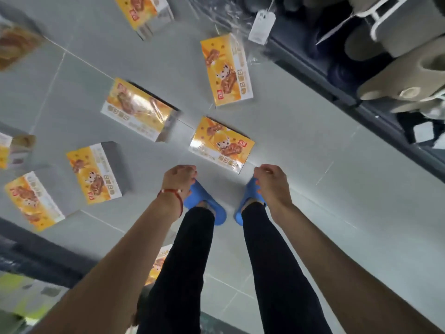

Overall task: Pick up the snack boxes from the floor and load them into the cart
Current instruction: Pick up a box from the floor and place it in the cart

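My L hand (pixel 179 179) & R hand (pixel 271 182) hang loosely curled, empty, low twd nearest snack box (pixel 221 144) so I can grab it.

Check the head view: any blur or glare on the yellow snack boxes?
Head view: the yellow cardboard snack box nearest the blue foam slippers sits at, fairly sharp, with glare on its glossy face; the boxes at the left edge smear with motion blur.
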Available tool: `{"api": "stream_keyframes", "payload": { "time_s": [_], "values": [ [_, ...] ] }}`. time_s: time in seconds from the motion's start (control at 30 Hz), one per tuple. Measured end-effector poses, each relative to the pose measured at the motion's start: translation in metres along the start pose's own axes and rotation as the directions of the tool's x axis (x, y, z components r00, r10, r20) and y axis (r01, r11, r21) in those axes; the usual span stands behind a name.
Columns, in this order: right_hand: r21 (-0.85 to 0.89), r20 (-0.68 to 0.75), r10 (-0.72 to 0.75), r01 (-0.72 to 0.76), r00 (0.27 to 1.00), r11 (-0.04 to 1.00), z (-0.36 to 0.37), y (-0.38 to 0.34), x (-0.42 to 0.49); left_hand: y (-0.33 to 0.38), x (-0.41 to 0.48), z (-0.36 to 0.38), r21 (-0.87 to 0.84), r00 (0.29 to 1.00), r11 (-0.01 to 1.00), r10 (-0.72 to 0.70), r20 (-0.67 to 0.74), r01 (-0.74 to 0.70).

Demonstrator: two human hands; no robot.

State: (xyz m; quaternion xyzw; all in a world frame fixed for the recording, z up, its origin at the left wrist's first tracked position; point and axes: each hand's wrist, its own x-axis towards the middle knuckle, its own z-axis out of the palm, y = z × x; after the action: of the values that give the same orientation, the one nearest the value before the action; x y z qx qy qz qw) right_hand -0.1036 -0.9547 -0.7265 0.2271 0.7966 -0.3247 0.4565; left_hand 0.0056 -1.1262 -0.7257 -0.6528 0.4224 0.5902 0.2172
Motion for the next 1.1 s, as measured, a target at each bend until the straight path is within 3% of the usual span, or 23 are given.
{"api": "stream_keyframes", "payload": {
  "time_s": [0.13,0.33,0.43,0.5,0.63,0.8,0.93,1.1],
  "values": [
    [-0.046,-0.007,0.121,-0.121,0.993,0.992,0.036,0.078,0.129,-0.011,0.087,0.019,0.186,0.996,0.982,-0.023,-0.086,0.038],
    [-0.053,-0.07,0.223,-0.226,0.972,0.973,0.079,0.123,0.259,-0.004,0.198,0.034,0.353,0.985,0.933,0.118,-0.122,-0.068],
    [-0.052,-0.104,0.218,-0.225,0.97,0.973,0.093,0.096,0.27,-0.001,0.252,0.034,0.307,0.974,0.946,0.159,-0.161,-0.104],
    [0.11,-0.092,0.234,-0.223,0.968,0.969,0.105,0.076,0.275,0.0,0.278,0.035,0.272,0.963,0.951,0.202,-0.177,-0.15],
    [0.46,-0.015,0.385,-0.336,0.923,0.822,0.129,0.086,0.318,0.012,0.302,0.05,0.273,0.934,0.926,0.312,-0.173,-0.259],
    [0.509,0.069,0.344,-0.33,0.936,0.795,0.136,0.07,0.306,0.019,0.311,0.07,0.375,0.96,0.91,0.243,-0.141,-0.175],
    [0.458,0.073,0.358,-0.35,0.931,0.817,0.121,0.07,0.283,0.021,0.292,0.067,0.418,0.951,0.889,0.272,-0.146,-0.189],
    [0.409,0.009,0.301,-0.278,0.954,0.869,0.101,0.067,0.243,0.018,0.236,0.043,0.289,0.959,0.939,0.237,-0.158,-0.184]
  ]
}}
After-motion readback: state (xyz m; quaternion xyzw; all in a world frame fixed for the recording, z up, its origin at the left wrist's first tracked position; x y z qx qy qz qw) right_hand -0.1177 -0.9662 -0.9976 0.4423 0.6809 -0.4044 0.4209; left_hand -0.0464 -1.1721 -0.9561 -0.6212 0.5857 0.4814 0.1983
